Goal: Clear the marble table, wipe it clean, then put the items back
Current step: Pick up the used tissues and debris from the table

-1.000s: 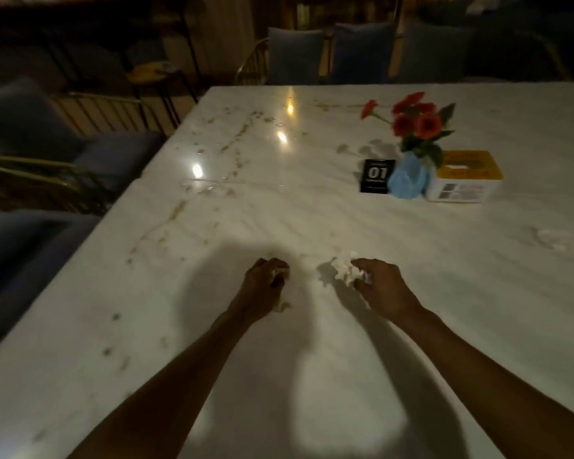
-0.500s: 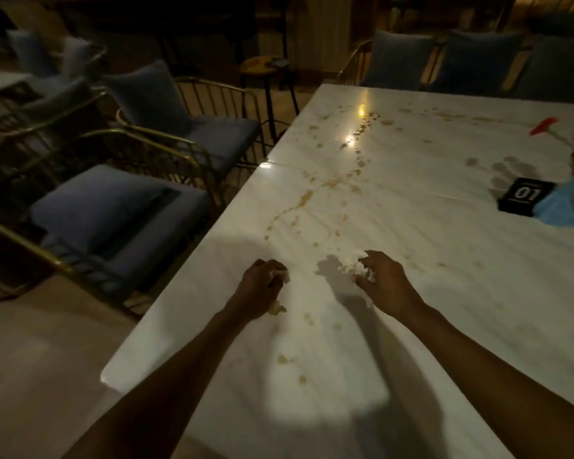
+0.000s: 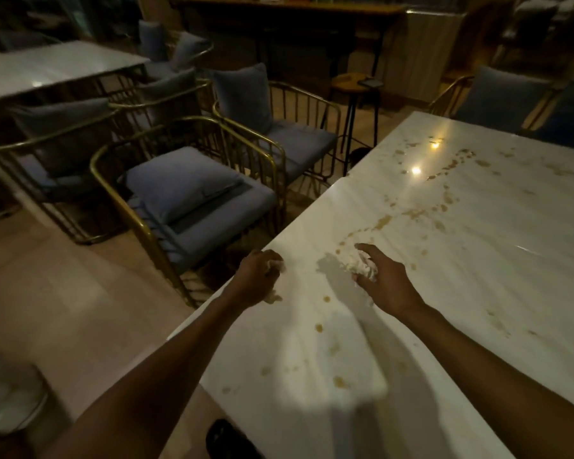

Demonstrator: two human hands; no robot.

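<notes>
**Both hands holding crumpled tissue over the stained marble counter**

Reaching forward from the bottom of the view, two bare arms stretch over the near left corner of the marble counter [image 3: 478, 260]. The left hand [image 3: 257, 278] sits right at the counter's left edge, curled into a loose fist around a small wad of white tissue [image 3: 275, 264], only a bit of which shows between the fingers. The right hand [image 3: 383, 279] is further in on the counter, fingers partly spread, thumb and forefinger extended, gripping a larger crumpled tissue [image 3: 360, 267] that presses down on or just above the marble; contact with the surface cannot be told for certain. Brown stains [image 3: 383, 220] run across the counter from near the right hand toward the far side, with more spots scattered closer to the person. Off the counter's left edge stand gold-framed chairs [image 3: 193, 200] with blue cushions, and beyond them a second pale table [image 3: 53, 66].
</notes>
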